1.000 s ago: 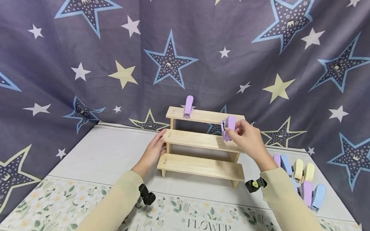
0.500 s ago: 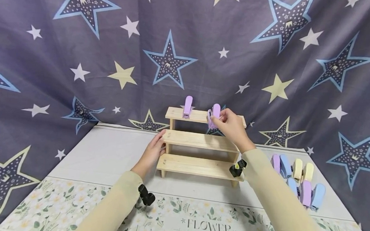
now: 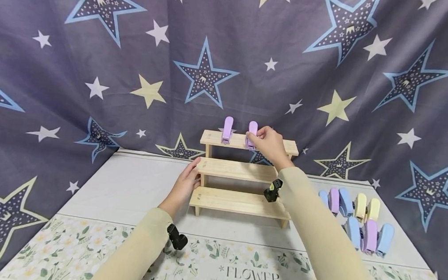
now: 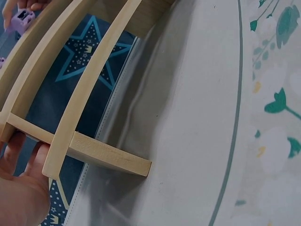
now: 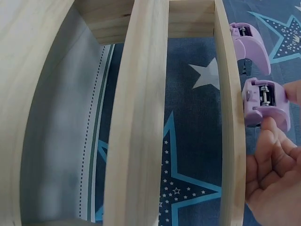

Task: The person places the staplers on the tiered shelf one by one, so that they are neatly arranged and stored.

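Note:
A three-tier wooden display stand [image 3: 241,170] stands on the table. At its left end my left hand [image 3: 183,187] holds the frame near the middle tier; in the left wrist view its fingers [image 4: 35,162] go partly out of sight behind the side piece. My right hand [image 3: 269,145] pinches a light purple mini stapler [image 3: 251,135] at the top tier; the right wrist view has this stapler [image 5: 267,101] against the board, between thumb and fingers. Another purple stapler [image 3: 227,130] stands upright on the top tier, just left of it and apart.
To the right on the table lie several staplers: blue [image 3: 385,238], purple [image 3: 370,236] and cream [image 3: 360,206]. A star-patterned curtain [image 3: 135,61] hangs behind the stand. The table cover has a floral front strip [image 3: 184,270] reading FLOWER.
My right hand has carried the purple stapler left and up, from above the middle tier to the top tier, beside the other purple one. My left hand stays on the stand.

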`<state>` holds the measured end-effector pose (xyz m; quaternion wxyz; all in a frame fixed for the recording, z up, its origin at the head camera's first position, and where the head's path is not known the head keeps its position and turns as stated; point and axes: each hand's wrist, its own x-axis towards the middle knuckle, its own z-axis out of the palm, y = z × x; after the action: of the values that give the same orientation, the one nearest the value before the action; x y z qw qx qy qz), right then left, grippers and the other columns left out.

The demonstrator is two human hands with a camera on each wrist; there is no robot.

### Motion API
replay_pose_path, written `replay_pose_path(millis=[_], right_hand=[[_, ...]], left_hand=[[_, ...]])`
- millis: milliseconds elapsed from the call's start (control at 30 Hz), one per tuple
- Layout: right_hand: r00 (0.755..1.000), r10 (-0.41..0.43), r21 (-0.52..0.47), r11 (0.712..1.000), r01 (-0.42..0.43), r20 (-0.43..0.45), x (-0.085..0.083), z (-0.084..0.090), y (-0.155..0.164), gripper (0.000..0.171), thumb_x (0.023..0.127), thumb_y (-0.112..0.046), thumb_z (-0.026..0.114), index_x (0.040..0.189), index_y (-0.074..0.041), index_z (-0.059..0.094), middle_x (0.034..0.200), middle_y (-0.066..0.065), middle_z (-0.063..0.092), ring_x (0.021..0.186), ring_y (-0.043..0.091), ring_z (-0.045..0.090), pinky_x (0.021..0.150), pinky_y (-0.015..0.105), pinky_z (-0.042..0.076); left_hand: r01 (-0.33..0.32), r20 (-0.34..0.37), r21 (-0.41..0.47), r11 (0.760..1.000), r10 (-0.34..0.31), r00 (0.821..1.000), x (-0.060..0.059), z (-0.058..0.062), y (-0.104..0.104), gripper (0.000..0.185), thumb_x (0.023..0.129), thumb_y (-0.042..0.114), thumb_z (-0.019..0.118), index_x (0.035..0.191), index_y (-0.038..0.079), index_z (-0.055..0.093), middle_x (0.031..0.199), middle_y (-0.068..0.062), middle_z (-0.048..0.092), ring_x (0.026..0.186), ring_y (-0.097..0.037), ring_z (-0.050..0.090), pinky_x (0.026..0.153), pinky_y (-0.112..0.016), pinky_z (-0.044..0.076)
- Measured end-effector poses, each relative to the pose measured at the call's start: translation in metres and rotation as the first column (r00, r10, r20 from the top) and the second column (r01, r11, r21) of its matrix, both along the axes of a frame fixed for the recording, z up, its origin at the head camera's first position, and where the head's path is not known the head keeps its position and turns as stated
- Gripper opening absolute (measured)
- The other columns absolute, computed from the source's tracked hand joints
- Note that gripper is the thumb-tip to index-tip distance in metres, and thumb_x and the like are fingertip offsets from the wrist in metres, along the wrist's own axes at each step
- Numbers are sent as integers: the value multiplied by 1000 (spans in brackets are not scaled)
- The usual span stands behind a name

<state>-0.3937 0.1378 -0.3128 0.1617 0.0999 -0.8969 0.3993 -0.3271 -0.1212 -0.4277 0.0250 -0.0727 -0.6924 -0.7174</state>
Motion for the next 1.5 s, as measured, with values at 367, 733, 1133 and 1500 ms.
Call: replay_pose_path(millis=[367, 733, 1133, 1500], right_hand=[[999, -31, 22, 999, 30, 27, -5, 3, -7, 45, 95, -50, 64, 99, -5, 57, 84, 8, 57, 79, 23, 54, 68, 33, 45], [998, -39, 64, 997, 35, 53, -4, 4, -8, 50, 97, -53, 60, 97, -3, 58, 87, 10, 59, 81, 25, 55, 71, 34, 47], [997, -25, 20, 1000, 24, 71, -1, 3, -6, 52, 101, -54, 47, 104, -4, 59, 95, 12, 60, 92, 27, 56, 82, 39, 49], [999, 26, -71, 997, -24, 21, 11, -1, 7, 35, 99, -32, 53, 118, -4, 57, 99, 10, 61, 90, 25, 58, 78, 34, 49]], left_hand=[[0, -12, -6, 1000, 0, 1000, -2, 2, 1, 48, 112, 19, 29, 159, 11, 28, 158, -21, 29, 140, -42, 36, 117, -51, 33], [9, -19, -16, 1000, -10, 1000, -2, 2, 0, 48, 112, 19, 29, 159, 11, 27, 159, -22, 28, 140, -43, 35, 117, -52, 31], [-13, 9, -35, 999, 13, 1000, 0, 2, 0, 48, 112, 22, 30, 159, 16, 29, 159, -19, 30, 140, -39, 37, 116, -48, 35], [-7, -3, -19, 1000, 7, 1000, 0, 1, 1, 48, 111, 19, 30, 159, 13, 28, 158, -21, 30, 140, -41, 37, 117, -49, 34]])
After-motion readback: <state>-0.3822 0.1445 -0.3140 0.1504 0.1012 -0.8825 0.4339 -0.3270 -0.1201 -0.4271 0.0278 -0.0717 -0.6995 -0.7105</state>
